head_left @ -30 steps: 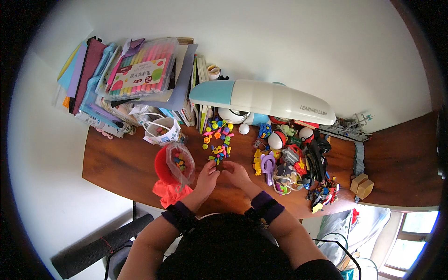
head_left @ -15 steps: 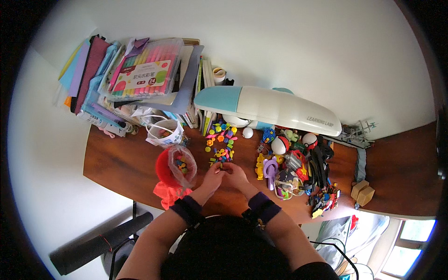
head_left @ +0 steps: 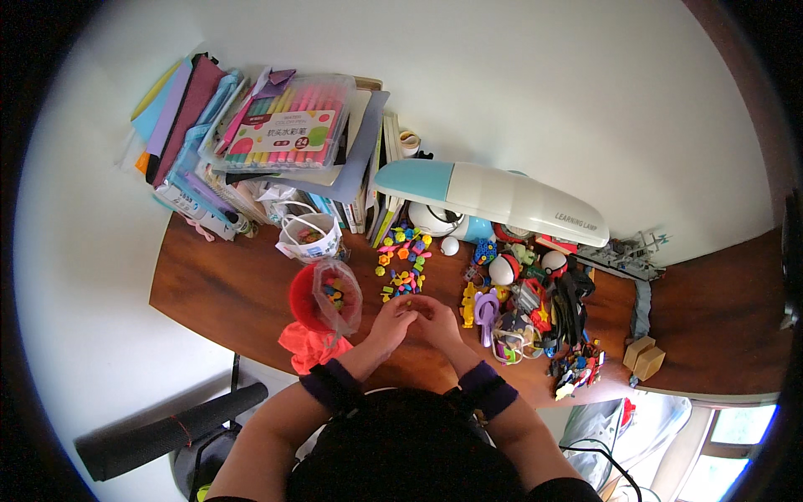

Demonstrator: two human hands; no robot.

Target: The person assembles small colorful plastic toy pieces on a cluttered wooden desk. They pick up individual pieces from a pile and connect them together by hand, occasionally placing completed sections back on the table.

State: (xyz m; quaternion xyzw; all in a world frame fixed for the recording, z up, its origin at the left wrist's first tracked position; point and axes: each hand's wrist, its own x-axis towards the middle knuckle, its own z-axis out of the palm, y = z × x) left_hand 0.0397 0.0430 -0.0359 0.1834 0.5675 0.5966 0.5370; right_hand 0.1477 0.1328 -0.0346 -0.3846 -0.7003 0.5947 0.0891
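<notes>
Head view: left hand [head_left: 388,328] and right hand [head_left: 439,324] meet, fingertips close together; whether they pinch anything, I cannot tell. Small colourful pieces [head_left: 405,283] lie just beyond at twelve o'clock, loose, so a careless brush could scatter them toward the toys [head_left: 529,295] at three o'clock.

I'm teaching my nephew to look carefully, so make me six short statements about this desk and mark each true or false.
1. The red bucket is to the left of both the left hand and the right hand. True.
2. The two hands are far apart. False: they are close together.
3. The small white ball lies right of the colourful pieces. True.
4. The marker box is to the right of the lamp. False: it is to the left.
5. The lamp's blue end points right. False: it points left.
6. A clear bag sticks out of the red bucket. True.
</notes>
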